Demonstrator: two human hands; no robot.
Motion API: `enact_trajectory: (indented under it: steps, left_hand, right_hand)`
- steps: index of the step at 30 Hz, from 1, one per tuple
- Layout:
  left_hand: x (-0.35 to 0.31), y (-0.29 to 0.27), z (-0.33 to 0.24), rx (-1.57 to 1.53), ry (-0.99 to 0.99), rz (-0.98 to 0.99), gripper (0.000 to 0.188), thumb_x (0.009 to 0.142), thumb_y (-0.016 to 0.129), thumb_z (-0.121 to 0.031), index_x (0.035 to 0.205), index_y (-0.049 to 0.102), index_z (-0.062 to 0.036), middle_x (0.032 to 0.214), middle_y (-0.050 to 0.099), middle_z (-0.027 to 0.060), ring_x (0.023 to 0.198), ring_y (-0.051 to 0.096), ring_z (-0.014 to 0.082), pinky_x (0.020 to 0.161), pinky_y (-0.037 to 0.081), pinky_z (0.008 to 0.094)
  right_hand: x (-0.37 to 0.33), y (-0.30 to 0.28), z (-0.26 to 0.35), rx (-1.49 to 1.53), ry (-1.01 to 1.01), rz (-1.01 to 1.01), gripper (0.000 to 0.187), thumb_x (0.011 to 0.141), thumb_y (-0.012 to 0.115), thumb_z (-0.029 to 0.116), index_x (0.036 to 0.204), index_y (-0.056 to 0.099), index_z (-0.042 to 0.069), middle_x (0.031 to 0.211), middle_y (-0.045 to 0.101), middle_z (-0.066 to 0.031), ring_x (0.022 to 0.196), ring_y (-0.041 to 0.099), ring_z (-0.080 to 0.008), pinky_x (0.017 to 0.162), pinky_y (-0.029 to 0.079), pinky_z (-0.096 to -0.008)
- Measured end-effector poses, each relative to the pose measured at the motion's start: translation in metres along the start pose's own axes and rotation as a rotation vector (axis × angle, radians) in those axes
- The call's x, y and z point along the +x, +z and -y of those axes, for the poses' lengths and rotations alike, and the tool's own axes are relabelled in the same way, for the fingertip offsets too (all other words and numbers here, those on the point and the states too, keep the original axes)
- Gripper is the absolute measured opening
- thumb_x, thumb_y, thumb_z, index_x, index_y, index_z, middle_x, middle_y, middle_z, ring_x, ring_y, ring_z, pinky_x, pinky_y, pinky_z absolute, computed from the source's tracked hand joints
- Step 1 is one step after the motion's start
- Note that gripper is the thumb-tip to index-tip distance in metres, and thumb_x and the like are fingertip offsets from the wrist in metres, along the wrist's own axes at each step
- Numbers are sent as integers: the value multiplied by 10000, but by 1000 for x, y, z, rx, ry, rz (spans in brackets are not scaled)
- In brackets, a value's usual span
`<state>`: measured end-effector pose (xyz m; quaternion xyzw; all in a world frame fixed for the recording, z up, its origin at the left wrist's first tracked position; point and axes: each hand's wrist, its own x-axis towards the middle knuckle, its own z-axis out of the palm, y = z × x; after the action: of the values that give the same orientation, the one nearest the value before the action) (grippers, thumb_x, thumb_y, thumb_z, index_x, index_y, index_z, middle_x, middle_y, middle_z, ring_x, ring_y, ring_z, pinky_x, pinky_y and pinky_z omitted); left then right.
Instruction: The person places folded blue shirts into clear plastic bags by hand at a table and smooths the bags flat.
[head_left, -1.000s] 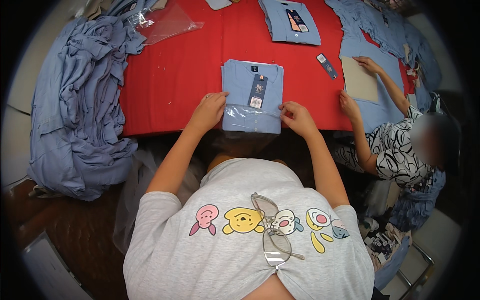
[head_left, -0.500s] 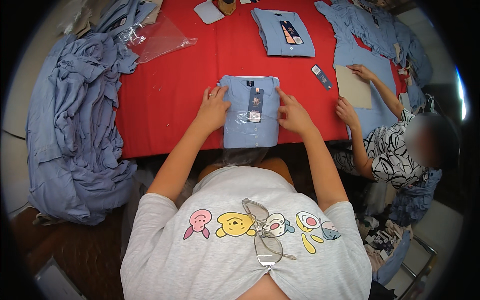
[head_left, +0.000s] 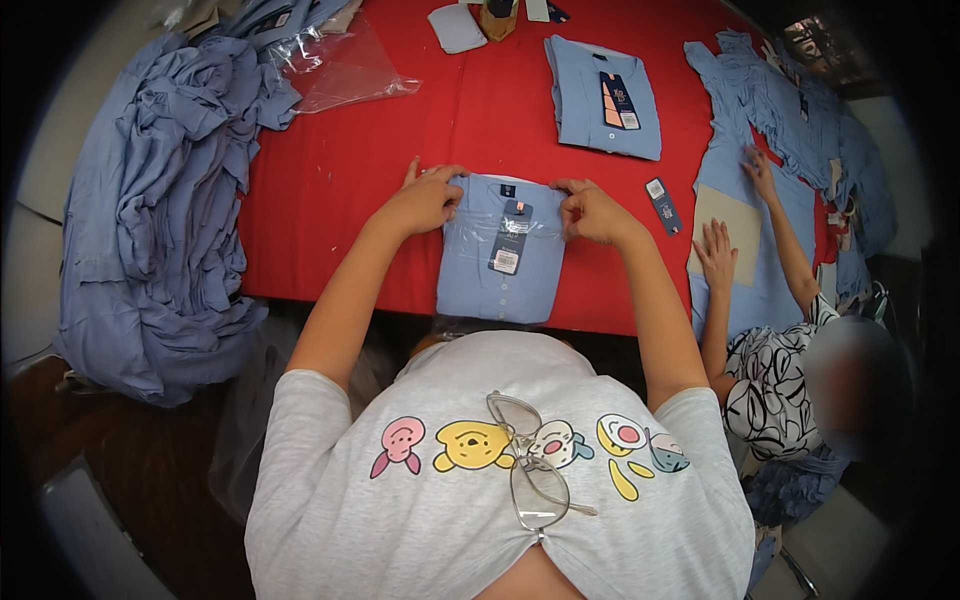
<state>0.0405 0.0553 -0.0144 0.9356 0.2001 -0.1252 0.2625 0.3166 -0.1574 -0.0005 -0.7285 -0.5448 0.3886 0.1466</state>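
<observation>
A folded light-blue shirt [head_left: 465,280] lies at the table's near edge, buttons up, its collar away from me. Clear plastic bag [head_left: 475,230] covers its lower part, reaching up to the chest. A dark hang tag [head_left: 511,238] lies down the shirt's front, partly under the film. At the upper left corner my left hand [head_left: 424,200] is closed, fingers over the edge and thumb beside it. My right hand [head_left: 600,212] closes on the upper right corner in the same way. Whether the fingers also catch the plastic is hidden.
Another folded shirt [head_left: 575,100] lies farther back on the red table [head_left: 340,210]. Blue garments [head_left: 150,220] heap at the left beside clear plastic [head_left: 350,85]. At right, a co-worker's hands [head_left: 718,255] are over a beige card [head_left: 738,215] on blue cloth. A loose tag [head_left: 663,207] lies between us.
My hands have moved from the shirt's sides onto its upper corners. The plastic's edge sits higher on the shirt. The co-worker's far hand has lifted off the card. The whole view has shifted slightly.
</observation>
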Motion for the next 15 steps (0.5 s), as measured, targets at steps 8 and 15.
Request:
enact_trajectory:
  steps: [8, 15]
  left_hand:
    - [37, 9, 12, -167, -120, -344, 87, 1032, 604, -77, 1049, 664, -15, 1110, 761, 185, 1115, 717, 378, 1147, 457, 519]
    - [48, 26, 22, -520, -286, -568, 127, 1061, 615, -129, 1087, 608, -5, 1059, 730, 260, 989, 720, 430, 867, 564, 489]
  right_hand:
    - [34, -13, -26, 105, 101, -150, 76, 895, 708, 2, 871, 636, 2, 916, 767, -134, 847, 732, -263, 817, 585, -371]
    - [50, 23, -41, 446, 94, -455, 94, 1007, 678, 93, 1031, 646, 8, 858, 728, -115, 846, 747, -198, 735, 577, -360]
